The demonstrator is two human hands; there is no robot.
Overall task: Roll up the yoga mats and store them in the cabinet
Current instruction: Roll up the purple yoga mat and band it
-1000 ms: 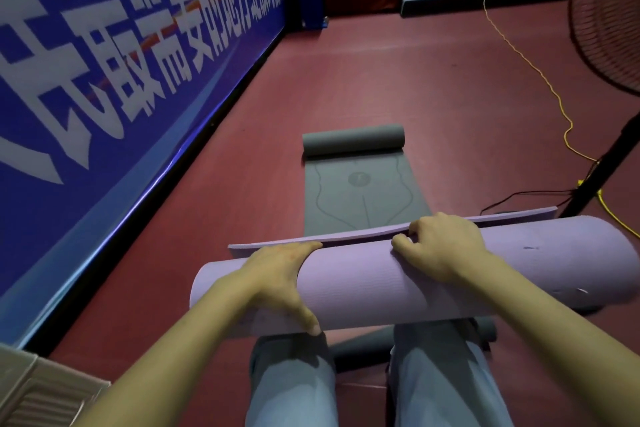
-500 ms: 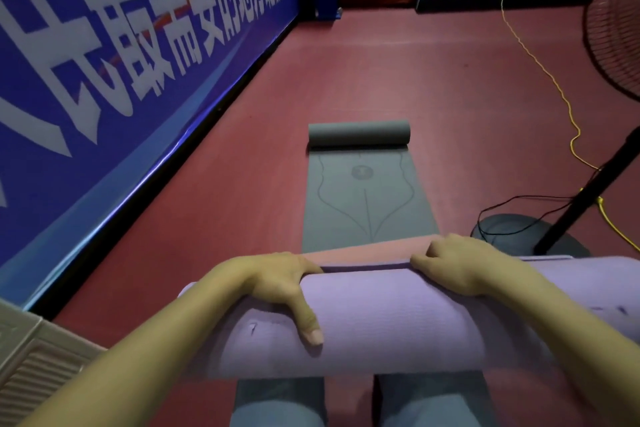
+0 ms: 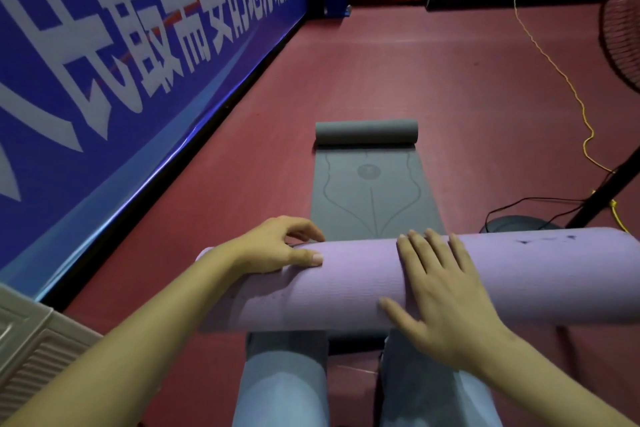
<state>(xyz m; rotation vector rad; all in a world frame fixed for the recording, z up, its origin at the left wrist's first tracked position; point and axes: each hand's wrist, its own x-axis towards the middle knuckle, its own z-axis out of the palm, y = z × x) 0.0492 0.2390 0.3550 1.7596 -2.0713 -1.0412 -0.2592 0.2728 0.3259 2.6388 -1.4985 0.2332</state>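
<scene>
Purple yoga mat (image 3: 346,288): fully rolled, a thick cylinder lying crosswise in the lower middle of the frame, running from centre-left to the right edge, above the person's knees (image 3: 284,385).

Left hand (image 3: 273,246): at the roll's left end, draped over the top. Its fingers curl over the far side while the thumb lies flat along the near face, so the grip wraps the roll's upper curve.

Right hand (image 3: 446,295): right of centre on the roll, palm down, fingers straight and slightly spread, pointing toward the top of the frame. It presses on the roll's top and near face; nothing is pinched or enclosed.

Grey yoga mat (image 3: 370,191): on the floor beyond the purple roll, in mid-frame, lying lengthwise away from the person. Its far end is rolled into a small cylinder; the rest lies flat, printed with line markings and a round emblem.

Floor (image 3: 450,87): dark red.

Blue banner (image 3: 121,45): white lettering, along the left of the frame.

Fan stand (image 3: 609,191): black, at the right edge, its round base just behind the purple roll.

Yellow cord (image 3: 568,87): trailing down the right side.
</scene>
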